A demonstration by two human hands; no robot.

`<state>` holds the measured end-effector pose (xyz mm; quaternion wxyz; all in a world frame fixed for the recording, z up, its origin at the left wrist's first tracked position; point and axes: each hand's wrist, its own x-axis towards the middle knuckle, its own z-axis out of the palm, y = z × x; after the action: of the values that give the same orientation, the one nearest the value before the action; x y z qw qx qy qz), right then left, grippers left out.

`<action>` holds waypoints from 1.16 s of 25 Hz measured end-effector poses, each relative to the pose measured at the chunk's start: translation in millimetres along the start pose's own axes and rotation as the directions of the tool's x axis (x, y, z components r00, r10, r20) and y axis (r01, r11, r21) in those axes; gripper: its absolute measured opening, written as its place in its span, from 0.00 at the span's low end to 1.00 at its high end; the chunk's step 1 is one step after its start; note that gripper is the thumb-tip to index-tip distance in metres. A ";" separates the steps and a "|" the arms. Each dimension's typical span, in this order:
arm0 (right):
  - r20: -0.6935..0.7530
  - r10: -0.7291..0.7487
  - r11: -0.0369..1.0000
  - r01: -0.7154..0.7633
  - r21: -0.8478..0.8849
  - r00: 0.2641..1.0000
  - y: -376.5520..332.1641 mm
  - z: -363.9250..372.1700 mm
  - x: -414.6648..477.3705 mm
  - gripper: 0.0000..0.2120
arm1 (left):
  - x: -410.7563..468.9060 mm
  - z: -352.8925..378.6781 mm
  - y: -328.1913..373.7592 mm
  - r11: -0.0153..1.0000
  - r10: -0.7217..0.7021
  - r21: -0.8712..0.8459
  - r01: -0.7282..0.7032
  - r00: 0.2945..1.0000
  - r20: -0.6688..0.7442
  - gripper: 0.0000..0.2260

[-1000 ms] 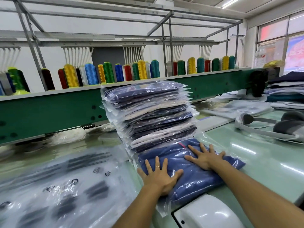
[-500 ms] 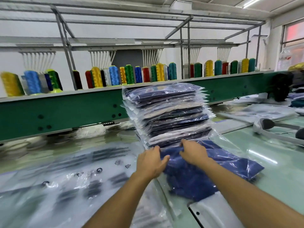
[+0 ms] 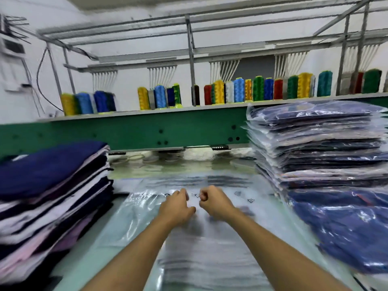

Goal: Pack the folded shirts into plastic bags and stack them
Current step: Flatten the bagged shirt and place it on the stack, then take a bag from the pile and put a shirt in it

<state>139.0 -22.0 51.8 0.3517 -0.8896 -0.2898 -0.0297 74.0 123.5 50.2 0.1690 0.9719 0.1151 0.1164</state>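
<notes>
Folded-shirt pile (image 3: 52,185) sits L on the table (image 3: 88,259), bagged-shirt stack (image 3: 319,148) R w/ one more bagged shirt (image 3: 346,232) just in front of it, flat plastic bags (image 3: 210,248) btwn the two, thread cones (image 3: 239,90) on the machine beam (image 3: 147,131) behind all.

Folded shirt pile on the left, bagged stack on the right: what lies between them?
Flat, empty plastic bags, with the left hand and right hand on them, as the head view shows.
</notes>
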 end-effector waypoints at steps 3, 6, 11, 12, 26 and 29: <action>0.041 -0.005 0.999 0.003 0.053 0.999 -16.7 46.4 4.2 0.14 | -17.4 0.0 -59.5 0.994 -0.058 -0.080 0.070 0.989 0.139 0.32; 0.006 0.023 0.995 -0.024 0.094 1.000 -14.6 73.2 0.8 0.10 | -29.1 11.8 -93.2 0.997 -0.046 -0.046 0.054 0.986 0.158 0.39; -0.254 0.134 0.982 -0.094 0.165 0.958 -0.2 77.6 9.7 0.08 | -16.2 27.9 -100.2 0.994 -0.095 -0.053 0.093 0.994 -0.049 0.31; -0.273 0.179 0.981 -0.149 0.127 0.945 4.8 75.1 11.2 0.06 | -13.7 29.5 -99.4 0.992 -0.108 -0.081 0.100 0.990 -0.095 0.25; -0.014 0.216 0.727 -0.151 0.670 0.976 7.6 69.3 10.7 0.14 | -8.3 24.1 -91.5 0.933 -0.092 -0.347 -0.089 0.878 -0.470 0.04; -0.091 0.267 0.646 -0.108 0.755 0.959 8.8 68.2 12.6 0.13 | -14.1 20.9 -67.5 0.875 0.157 -0.342 -0.344 0.868 -0.472 0.10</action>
<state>143.9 22.9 -1.5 0.7112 -0.6863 -0.1467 0.0412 53.8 175.3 4.5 0.3248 0.8701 -0.0079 0.3706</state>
